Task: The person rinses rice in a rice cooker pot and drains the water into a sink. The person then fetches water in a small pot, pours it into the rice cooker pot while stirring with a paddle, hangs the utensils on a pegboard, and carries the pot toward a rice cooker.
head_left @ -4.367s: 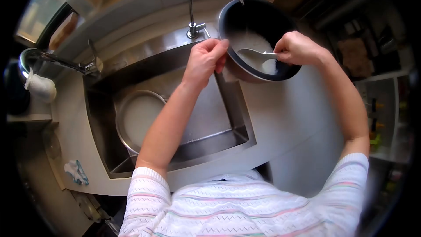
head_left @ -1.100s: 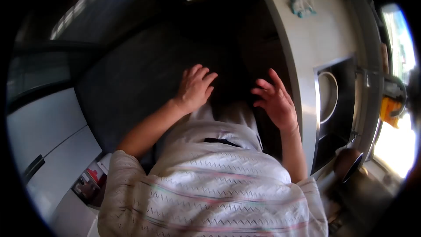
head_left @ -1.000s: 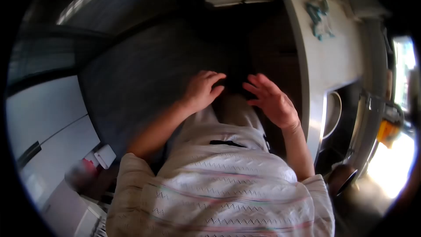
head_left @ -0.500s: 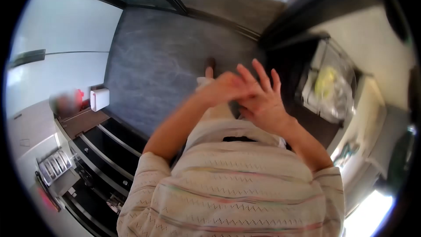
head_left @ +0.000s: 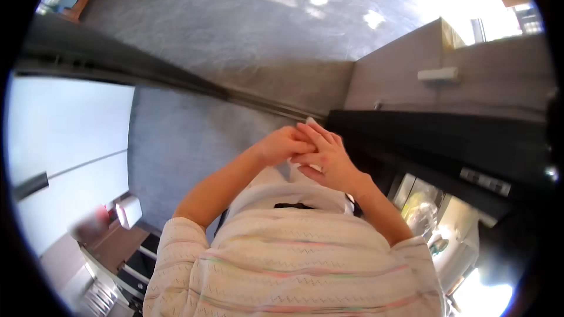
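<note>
My left hand [head_left: 284,145] and my right hand [head_left: 330,161] meet in front of my waist. The left fingers are curled against the fingers of the right hand and seem to grip them; exact contact is partly hidden. My right hand has its fingers extended and its thumb apart. No object shows in either hand. Below them are light trousers [head_left: 267,183] and a cream striped knit top [head_left: 299,252].
A dark door frame with a floor track [head_left: 258,105] crosses ahead, with grey floor [head_left: 264,29] beyond. White cabinet fronts [head_left: 76,135] stand left. A black unit [head_left: 423,147] and a wood-toned cabinet [head_left: 399,79] are right. A clear plastic bag [head_left: 420,211] lies lower right.
The view has shifted forward, showing more of the sunlit floor and the cabinet beyond the track. My left hand, blurred across the right palm before, is now at the right fingers, which are less spread.
</note>
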{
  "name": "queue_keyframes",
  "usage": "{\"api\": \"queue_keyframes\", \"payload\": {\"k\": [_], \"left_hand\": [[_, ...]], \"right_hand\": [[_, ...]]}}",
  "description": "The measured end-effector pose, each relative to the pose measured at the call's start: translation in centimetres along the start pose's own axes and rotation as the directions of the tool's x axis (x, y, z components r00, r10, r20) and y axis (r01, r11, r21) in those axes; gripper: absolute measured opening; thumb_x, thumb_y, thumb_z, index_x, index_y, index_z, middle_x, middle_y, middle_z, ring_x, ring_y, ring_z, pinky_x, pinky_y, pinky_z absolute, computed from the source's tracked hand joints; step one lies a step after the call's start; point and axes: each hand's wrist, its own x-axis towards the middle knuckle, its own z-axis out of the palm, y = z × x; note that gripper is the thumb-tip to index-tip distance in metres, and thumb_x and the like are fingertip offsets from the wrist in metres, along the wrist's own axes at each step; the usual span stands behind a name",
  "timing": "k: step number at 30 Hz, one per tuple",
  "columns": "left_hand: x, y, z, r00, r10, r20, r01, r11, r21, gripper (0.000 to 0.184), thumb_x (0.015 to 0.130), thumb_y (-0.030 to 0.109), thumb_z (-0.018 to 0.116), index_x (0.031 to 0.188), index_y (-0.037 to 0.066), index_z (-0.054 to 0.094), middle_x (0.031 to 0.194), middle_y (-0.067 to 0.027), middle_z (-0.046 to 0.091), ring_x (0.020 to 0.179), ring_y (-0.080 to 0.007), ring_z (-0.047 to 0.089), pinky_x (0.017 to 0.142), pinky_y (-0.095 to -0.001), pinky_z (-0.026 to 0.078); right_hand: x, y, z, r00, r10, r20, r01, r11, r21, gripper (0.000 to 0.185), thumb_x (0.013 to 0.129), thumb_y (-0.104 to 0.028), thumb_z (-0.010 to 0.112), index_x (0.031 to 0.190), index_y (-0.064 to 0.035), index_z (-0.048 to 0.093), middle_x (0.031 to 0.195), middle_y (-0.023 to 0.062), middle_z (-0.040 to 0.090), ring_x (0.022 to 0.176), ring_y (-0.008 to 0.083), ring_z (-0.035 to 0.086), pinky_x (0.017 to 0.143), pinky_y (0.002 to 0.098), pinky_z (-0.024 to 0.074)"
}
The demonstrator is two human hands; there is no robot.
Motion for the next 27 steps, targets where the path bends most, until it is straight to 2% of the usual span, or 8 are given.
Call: {"api": "queue_keyframes", "payload": {"k": [5, 6, 10, 12, 17, 22, 25, 27], "left_hand": [[9.7, 6.3, -8.8, 0.946, -0.014, -0.325, 0.100, 0.964, 0.246, 0.018, 0.084, 0.020, 0.062, 0.077, 0.003, 0.063, 0.068, -0.0029, 0.060, 0.061, -0.0100, 0.055, 0.055, -0.0242, 0.043], [12.0, 8.4, -11.2, 0.934, 0.035, -0.355, 0.090, 0.940, 0.329, 0.021, 0.084, 0.021, 0.062, 0.072, 0.003, 0.062, 0.065, -0.0031, 0.059, 0.058, -0.0101, 0.054, 0.053, -0.0244, 0.042], [16.1, 13.8, -21.3, 0.792, 0.273, -0.547, 0.239, 0.686, 0.688, 0.037, 0.083, 0.023, 0.059, 0.051, 0.005, 0.052, 0.045, -0.0044, 0.052, 0.040, -0.0123, 0.045, 0.042, -0.0287, 0.036], [16.2, 14.5, -26.3, 0.700, 0.141, -0.700, 0.390, 0.745, 0.541, 0.038, 0.079, 0.032, 0.060, 0.053, 0.006, 0.056, 0.046, -0.0059, 0.054, 0.042, -0.0178, 0.052, 0.046, -0.0327, 0.042], [16.6, 16.6, -33.2, 0.563, 0.007, -0.827, 0.706, 0.517, 0.485, 0.023, 0.076, 0.018, 0.055, 0.061, 0.003, 0.063, 0.049, -0.0103, 0.057, 0.041, -0.0181, 0.055, 0.044, -0.0322, 0.046], [25.5, 23.8, -38.7, 0.301, -0.318, -0.899, 0.872, 0.474, 0.124, 0.012, 0.074, 0.005, 0.056, 0.066, 0.000, 0.064, 0.059, -0.0147, 0.061, 0.048, -0.0216, 0.060, 0.049, -0.0359, 0.050], [35.7, 30.1, -44.5, 0.395, -0.207, -0.895, 0.906, -0.072, 0.417, 0.011, 0.072, 0.004, 0.057, 0.065, 0.000, 0.063, 0.061, -0.0138, 0.062, 0.054, -0.0236, 0.063, 0.051, -0.0363, 0.051], [44.6, 37.7, -44.4, 0.442, -0.169, -0.881, 0.897, 0.065, 0.438, 0.009, 0.071, 0.006, 0.059, 0.066, 0.001, 0.065, 0.066, -0.0129, 0.064, 0.060, -0.0234, 0.064, 0.056, -0.0360, 0.052]], "right_hand": [[7.9, 11.0, -4.7, 0.921, 0.256, -0.293, -0.183, 0.949, 0.256, 0.019, 0.077, -0.011, 0.065, 0.095, -0.0128, 0.066, 0.119, 0.0117, 0.054, 0.103, 0.0281, 0.055, 0.082, 0.0356, 0.0461], [10.3, 13.3, -6.2, 0.871, 0.308, -0.382, -0.161, 0.915, 0.370, 0.013, 0.077, -0.010, 0.064, 0.090, -0.0082, 0.067, 0.097, 0.0119, 0.062, 0.080, 0.0261, 0.062, 0.067, 0.0310, 0.0490], [19.4, 20.6, -13.8, 0.839, 0.277, -0.468, -0.178, 0.953, 0.245, 0.008, 0.077, -0.014, 0.064, 0.075, -0.0060, 0.065, 0.073, 0.0100, 0.060, 0.064, 0.0269, 0.059, 0.058, 0.0340, 0.0476], [23.1, 22.0, -19.1, 0.827, 0.289, -0.483, -0.209, 0.954, 0.213, 0.019, 0.079, -0.018, 0.063, 0.066, -0.0044, 0.059, 0.068, 0.0104, 0.057, 0.061, 0.0297, 0.056, 0.056, 0.0358, 0.0462], [28.9, 28.5, -29.3, 0.797, 0.416, -0.438, -0.352, 0.909, 0.223, 0.031, 0.082, -0.024, 0.061, 0.061, -0.0021, 0.055, 0.057, 0.0160, 0.052, 0.054, 0.0334, 0.053, 0.050, 0.0391, 0.0423], [33.8, 42.3, -36.7, 0.682, 0.491, -0.542, -0.382, 0.871, 0.308, 0.037, 0.085, -0.030, 0.058, 0.062, -0.0018, 0.055, 0.054, 0.0159, 0.052, 0.050, 0.0343, 0.051, 0.048, 0.0398, 0.0411], [34.1, 51.8, -40.6, 0.611, 0.619, -0.493, -0.558, 0.779, 0.287, 0.040, 0.086, -0.036, 0.052, 0.065, -0.0031, 0.060, 0.058, 0.0137, 0.058, 0.055, 0.0299, 0.057, 0.053, 0.0380, 0.0447], [31.6, 58.5, -40.7, 0.525, 0.693, -0.493, -0.674, 0.693, 0.257, 0.041, 0.084, -0.038, 0.049, 0.065, -0.0050, 0.064, 0.060, 0.0118, 0.061, 0.057, 0.0267, 0.060, 0.056, 0.0368, 0.0466]]}}
